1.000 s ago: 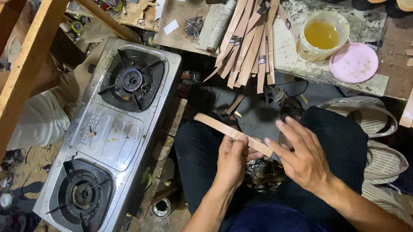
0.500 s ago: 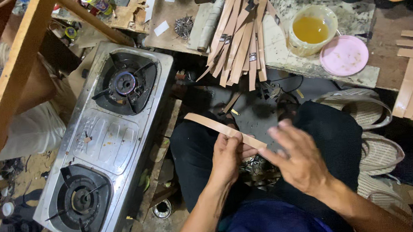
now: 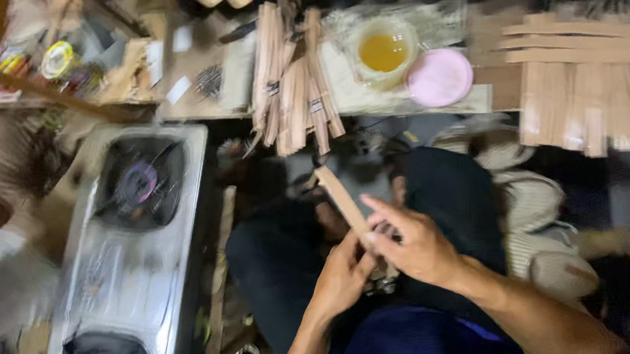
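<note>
Right over the lap, a thin pale wooden strip slants up and to the left, its lower end pinched between both hands. The left hand closes around that lower end from below, fingers wrapped and pressed to the wood. The right hand lies over the same end from above, forefinger stretched out along the strip, thumb side hidden, so how hard it presses I cannot tell. Dark trousers sit beneath. To the left stands a steel two-burner gas stove. Beyond the knees lies a bundle of similar wooden strips, then a clear tub of yellow liquid with a round pink lid just beside it, and flat tan slats at the right. With only one end gripped, I judge the long free end could flex or crack, or the strip could slide from the fingers toward the stove.
</note>
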The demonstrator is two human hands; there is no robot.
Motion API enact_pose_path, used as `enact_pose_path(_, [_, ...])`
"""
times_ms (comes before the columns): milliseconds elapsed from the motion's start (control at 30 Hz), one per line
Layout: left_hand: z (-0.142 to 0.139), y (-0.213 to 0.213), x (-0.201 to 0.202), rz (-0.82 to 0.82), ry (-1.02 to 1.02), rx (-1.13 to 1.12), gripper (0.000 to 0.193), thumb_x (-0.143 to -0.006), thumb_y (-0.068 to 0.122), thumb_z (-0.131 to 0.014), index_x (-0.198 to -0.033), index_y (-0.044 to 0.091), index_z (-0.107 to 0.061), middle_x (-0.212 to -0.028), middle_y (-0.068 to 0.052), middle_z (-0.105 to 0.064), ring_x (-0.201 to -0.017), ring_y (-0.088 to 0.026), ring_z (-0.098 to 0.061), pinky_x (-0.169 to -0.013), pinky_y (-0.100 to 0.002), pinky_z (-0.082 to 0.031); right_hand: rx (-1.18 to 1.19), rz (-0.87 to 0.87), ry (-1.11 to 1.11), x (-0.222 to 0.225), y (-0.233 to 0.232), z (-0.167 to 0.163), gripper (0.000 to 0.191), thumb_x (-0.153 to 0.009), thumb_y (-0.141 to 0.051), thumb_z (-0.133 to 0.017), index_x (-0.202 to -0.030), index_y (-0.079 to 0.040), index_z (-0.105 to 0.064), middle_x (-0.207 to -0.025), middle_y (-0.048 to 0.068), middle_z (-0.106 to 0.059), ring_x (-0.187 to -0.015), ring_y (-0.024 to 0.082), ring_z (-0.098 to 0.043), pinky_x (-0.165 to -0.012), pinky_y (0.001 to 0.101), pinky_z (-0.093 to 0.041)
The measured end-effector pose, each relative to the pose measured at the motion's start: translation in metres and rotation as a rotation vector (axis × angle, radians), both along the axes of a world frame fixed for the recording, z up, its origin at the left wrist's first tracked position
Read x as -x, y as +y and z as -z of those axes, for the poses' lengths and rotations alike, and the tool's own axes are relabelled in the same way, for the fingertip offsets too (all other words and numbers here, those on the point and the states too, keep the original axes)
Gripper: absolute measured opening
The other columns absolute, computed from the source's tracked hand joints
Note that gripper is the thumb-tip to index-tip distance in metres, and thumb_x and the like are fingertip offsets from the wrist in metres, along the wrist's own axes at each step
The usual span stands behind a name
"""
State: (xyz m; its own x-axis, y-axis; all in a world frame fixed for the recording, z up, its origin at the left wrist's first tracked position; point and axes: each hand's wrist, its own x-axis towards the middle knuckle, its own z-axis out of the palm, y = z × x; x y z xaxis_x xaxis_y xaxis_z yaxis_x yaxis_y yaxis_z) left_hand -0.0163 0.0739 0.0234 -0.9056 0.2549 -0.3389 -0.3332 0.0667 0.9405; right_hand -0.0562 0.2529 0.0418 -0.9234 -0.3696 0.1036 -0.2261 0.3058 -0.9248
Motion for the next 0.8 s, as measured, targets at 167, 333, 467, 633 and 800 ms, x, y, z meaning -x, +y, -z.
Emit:
enact_pose_path(167, [0.001,0.021,-0.01,0.068,-0.059,0.111,0.026,-0.098,0.015,-0.067,-0.117,-0.002,-0.062,-0.101,-0.011,-0.073,-0.091,-0.014,-0.067,-0.082,-0.029,-0.056,0.048,0.136,-0.075,-0.011,0.041,0.002,0.071,-0.087,0.0,-0.072,-0.152,-0.005,-0.044,-0.092,0.008,-0.078,-0.076,0.01,-0.071,-0.066,0.0274,-0.06])
enact_pose_path(333, [0.024,0.014,-0.017,-0.056,-0.108,-0.019,0.031,-0.095,0.013,-0.066,-0.122,-0.002,-0.062,-0.114,-0.012,-0.073,-0.102,-0.017,-0.068,-0.092,-0.029,-0.053,0.36,0.637,0.098,0.015,0.129,0.011,0.105,-0.086,0.018,-0.067,-0.168,-0.014,-0.009,-0.096,0.013,-0.068,-0.077,0.018,-0.069,-0.066,0.0313,-0.061])
enact_pose_path(467, [0.044,0.006,-0.024,-0.029,-0.147,-0.041,0.03,-0.095,0.014,-0.066,-0.121,-0.001,-0.062,-0.113,-0.011,-0.074,-0.103,-0.016,-0.069,-0.093,-0.029,-0.053,0.658,0.86,0.198,0.045,0.211,0.021,0.111,-0.096,0.022,-0.062,-0.173,-0.024,0.004,-0.104,0.015,-0.066,-0.085,0.022,-0.07,-0.075,0.0352,-0.062])
enact_pose_path(633, [0.067,0.007,-0.029,-0.013,-0.156,-0.082,0.03,-0.095,0.012,-0.066,-0.121,-0.003,-0.063,-0.111,-0.013,-0.072,-0.103,-0.016,-0.067,-0.093,-0.029,-0.052,0.712,1.115,0.067,0.096,0.267,0.036,0.111,-0.094,0.018,-0.063,-0.169,-0.027,0.005,-0.109,0.016,-0.064,-0.083,0.024,-0.074,-0.076,0.0377,-0.067])
enact_pose_path(800, [0.074,-0.003,-0.028,-0.035,-0.209,-0.085,0.031,-0.094,0.013,-0.067,-0.121,-0.002,-0.062,-0.112,-0.012,-0.075,-0.104,-0.016,-0.069,-0.094,-0.028,-0.053,0.635,1.208,-0.014,0.132,0.27,0.048,0.11,-0.091,0.016,-0.066,-0.168,-0.026,0.0,-0.11,0.018,-0.067,-0.078,0.024,-0.075,-0.07,0.0363,-0.068])
